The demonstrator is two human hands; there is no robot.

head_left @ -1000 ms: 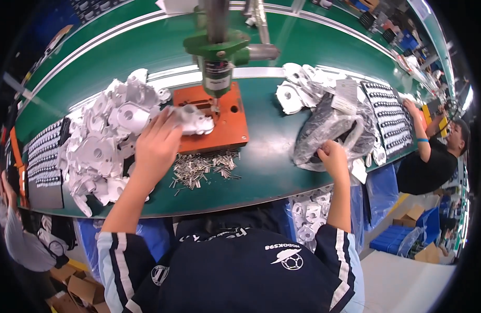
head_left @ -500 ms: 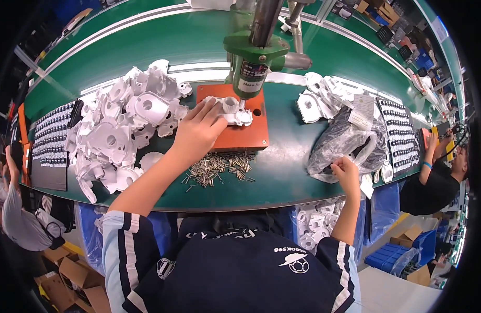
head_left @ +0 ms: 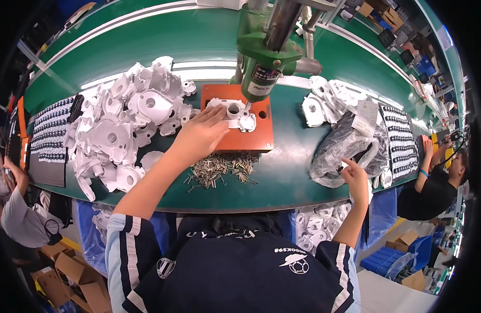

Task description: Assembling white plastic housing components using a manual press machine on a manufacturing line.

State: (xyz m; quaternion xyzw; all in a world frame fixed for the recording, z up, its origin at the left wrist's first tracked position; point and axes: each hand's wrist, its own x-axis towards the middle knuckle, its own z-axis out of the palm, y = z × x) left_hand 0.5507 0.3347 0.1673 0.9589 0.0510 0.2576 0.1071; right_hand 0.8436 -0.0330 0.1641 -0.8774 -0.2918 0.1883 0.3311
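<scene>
My left hand [head_left: 203, 134] reaches over the left side of a white cast housing part [head_left: 233, 110], its fingers laid across the top and the thumb at the near edge. The part rests on an orange block [head_left: 240, 140] beneath the head of a green press [head_left: 261, 70], whose thin spindle stands at the part's right side. Small metal pins [head_left: 219, 169] are heaped at the block's near edge. Beside a clear plastic bag [head_left: 326, 156] on the right is my right hand [head_left: 358, 180]. Its thumb and index finger come together round something too small to make out, with the other fingers curled.
Many white castings [head_left: 112, 135] are piled at left, with a smaller pile [head_left: 316, 107] at back right. Trays of black-and-white pieces stand at far left [head_left: 52, 130] and far right [head_left: 402, 138]. Blue-lined bins [head_left: 316, 227] sit below the table edge. Other people work at both sides.
The whole view has shifted slightly. My right hand has moved a little right, and its index finger is straighter. My left hand stays at the cast part.
</scene>
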